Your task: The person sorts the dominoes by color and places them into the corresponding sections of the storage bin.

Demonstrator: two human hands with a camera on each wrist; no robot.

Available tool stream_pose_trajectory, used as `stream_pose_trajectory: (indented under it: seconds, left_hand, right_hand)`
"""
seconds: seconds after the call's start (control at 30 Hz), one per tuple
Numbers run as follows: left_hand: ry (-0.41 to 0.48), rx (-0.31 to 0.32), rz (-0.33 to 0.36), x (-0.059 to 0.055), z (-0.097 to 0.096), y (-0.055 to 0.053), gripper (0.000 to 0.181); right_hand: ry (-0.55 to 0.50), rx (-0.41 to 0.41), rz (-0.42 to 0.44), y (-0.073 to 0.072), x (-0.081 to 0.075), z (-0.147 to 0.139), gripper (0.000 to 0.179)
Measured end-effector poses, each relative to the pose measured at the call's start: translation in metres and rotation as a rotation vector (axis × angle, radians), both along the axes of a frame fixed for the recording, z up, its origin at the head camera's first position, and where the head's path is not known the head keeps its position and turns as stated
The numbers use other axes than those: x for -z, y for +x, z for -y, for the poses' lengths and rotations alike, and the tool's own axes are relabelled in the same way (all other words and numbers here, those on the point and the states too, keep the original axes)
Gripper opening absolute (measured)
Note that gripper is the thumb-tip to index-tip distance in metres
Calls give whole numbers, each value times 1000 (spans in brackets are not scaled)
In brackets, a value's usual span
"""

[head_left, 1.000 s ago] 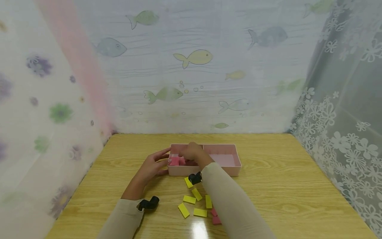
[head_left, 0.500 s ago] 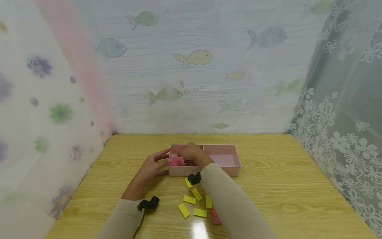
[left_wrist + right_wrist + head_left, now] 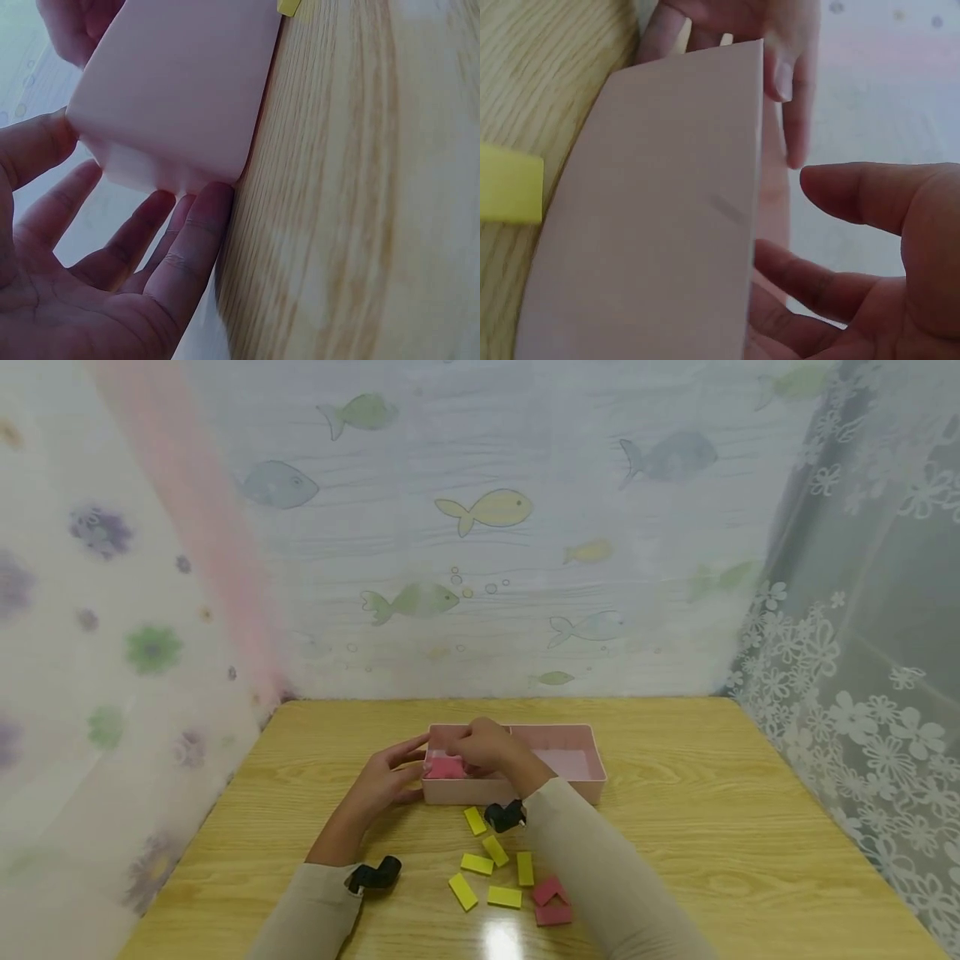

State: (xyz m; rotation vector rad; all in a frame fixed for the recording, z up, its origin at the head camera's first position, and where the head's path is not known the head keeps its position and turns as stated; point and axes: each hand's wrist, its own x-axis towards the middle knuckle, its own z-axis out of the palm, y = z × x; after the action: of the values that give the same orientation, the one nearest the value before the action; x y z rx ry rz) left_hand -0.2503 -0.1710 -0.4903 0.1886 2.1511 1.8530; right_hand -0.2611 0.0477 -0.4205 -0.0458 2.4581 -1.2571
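Six yellow blocks [image 3: 477, 864] lie before the box [image 3: 459, 792]; left hand [image 3: 379, 781], fingers spread, touches its left end; right hand [image 3: 491, 747], thumb wide, reaches inside.

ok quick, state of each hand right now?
Left hand: open, touching the end of the pink box.
Right hand: open, reaching into the box; some fingertips are hidden behind its front wall, no held thing visible.
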Motion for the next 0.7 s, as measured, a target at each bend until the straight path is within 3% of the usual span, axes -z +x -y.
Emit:
stream_pose_trajectory:
  seconds: [0.27, 0.7]
  left_hand:
    - [15, 2, 4, 3, 0, 1, 55]
    - [12, 8, -11, 3, -1, -1, 59]
  right_hand:
    - [-74, -60, -92, 12, -5, -17, 41]
    - [-260, -52, -299, 54, -5, -66, 21]
